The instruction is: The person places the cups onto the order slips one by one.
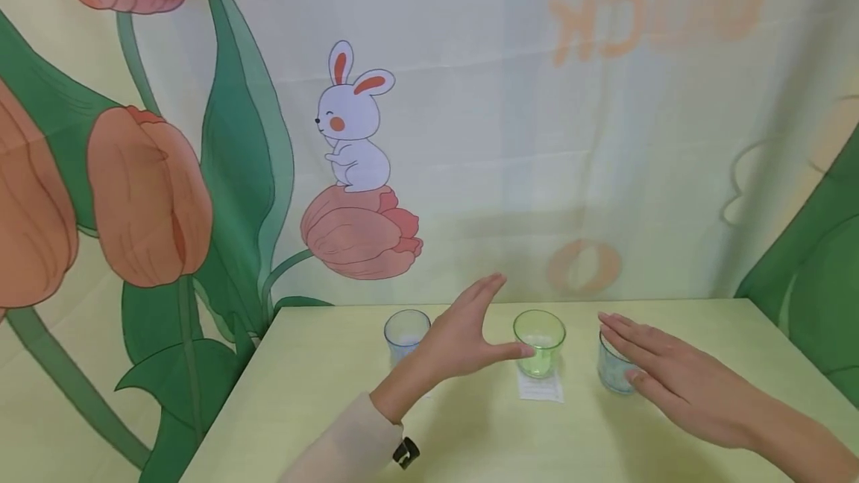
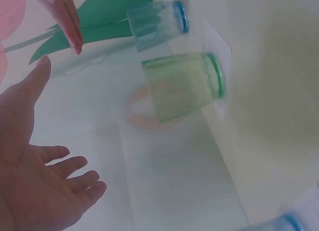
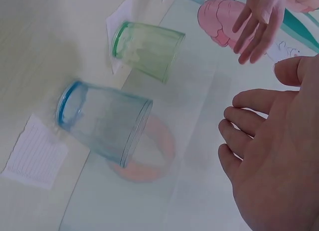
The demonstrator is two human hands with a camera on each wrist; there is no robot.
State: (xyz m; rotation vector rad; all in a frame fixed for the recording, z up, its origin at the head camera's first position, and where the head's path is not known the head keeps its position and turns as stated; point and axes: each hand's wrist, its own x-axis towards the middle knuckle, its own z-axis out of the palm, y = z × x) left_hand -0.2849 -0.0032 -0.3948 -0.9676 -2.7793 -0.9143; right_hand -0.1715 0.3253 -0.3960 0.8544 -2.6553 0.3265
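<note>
While both hands are being held raised over the counter (image 1: pixel 490 446), nothing is being gripped by either. The left hand (image 1: pixel 450 341) is being held wide open, its thumb spread well away from its fingers; the right hand (image 1: pixel 698 386) is being held open too, its fingers close together and lightly bent. Between the hands, a green glass (image 1: pixel 545 362) is being supported upright by the counter, and a slip (image 1: pixel 540 392) is being partly covered by its base. In the head view the glass is being overlapped by the left thumb, but the two are being shown apart in the left wrist view. Behind the left hand, a blue glass (image 1: pixel 401 330) is being partly hidden. Beyond the right fingers, a second blue glass (image 1: pixel 611 371) is being partly screened, and beside it a lined slip (image 3: pixel 37 153) is being shown in the right wrist view. Behind both hands, a cloth (image 1: pixel 483 133) is being seen, with a rabbit (image 1: pixel 362 162) being displayed above and left of the left hand.
</note>
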